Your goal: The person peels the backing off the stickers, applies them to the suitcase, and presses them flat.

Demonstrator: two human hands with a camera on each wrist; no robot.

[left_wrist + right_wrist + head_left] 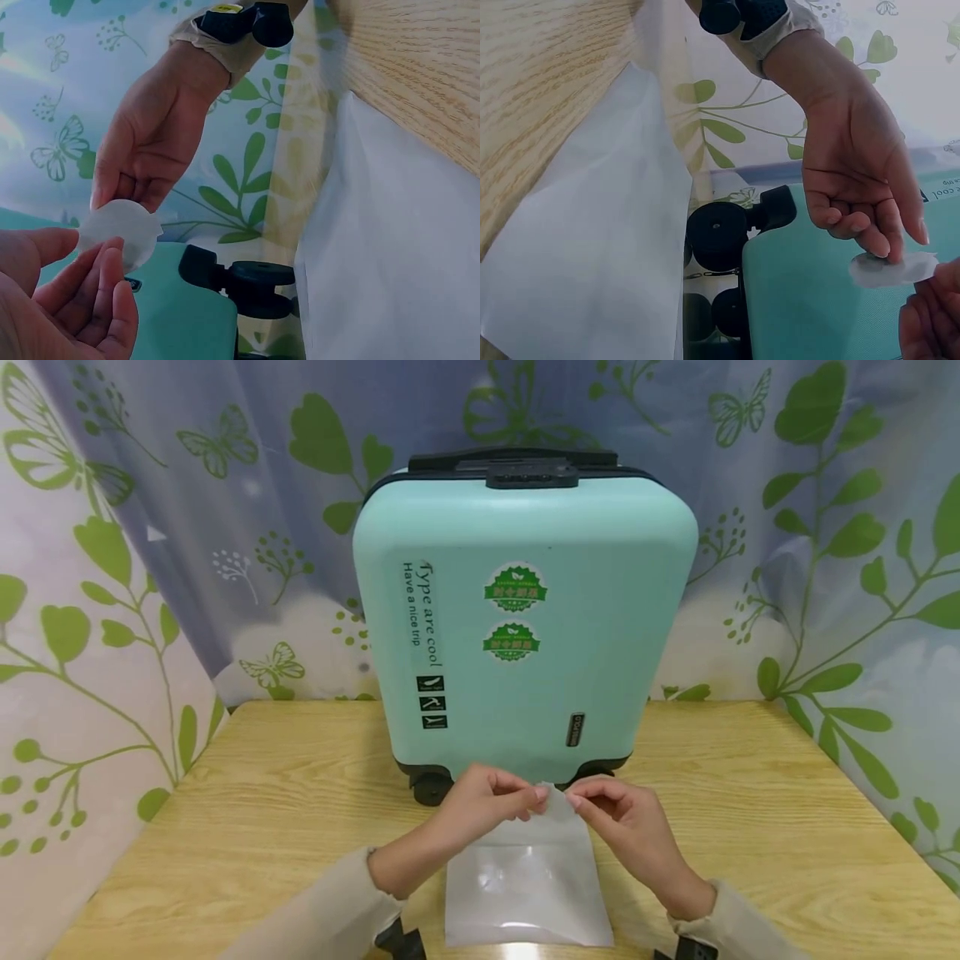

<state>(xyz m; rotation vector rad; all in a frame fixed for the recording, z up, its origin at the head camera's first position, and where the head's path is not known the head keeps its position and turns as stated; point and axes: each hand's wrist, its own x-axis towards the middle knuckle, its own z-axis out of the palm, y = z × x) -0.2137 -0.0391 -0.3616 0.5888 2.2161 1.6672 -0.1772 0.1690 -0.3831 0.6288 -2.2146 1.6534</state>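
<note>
Both hands meet in front of the suitcase, with a thin, round, whitish sticker [124, 217] between their fingertips. My left hand [487, 802] pinches one side of it. From the opposite side, my right hand [633, 827] holds its edge between thumb and fingers. The right wrist view shows the sticker [877, 274] nearly edge-on, its pale face outward. Under the hands, a whitish glossy sheet or pouch [525, 893] lies on the table. A mint-green suitcase [600, 610] stands upright behind, bearing two round green stickers [515, 589] one above the other.
The suitcase stands on black wheels [431, 787] on a wood-grain table [300, 802]. Its black top handle [517, 458] faces up. Lettering [420, 618] runs down its left side. A leaf-patterned curtain [810, 527] hangs behind and along both sides.
</note>
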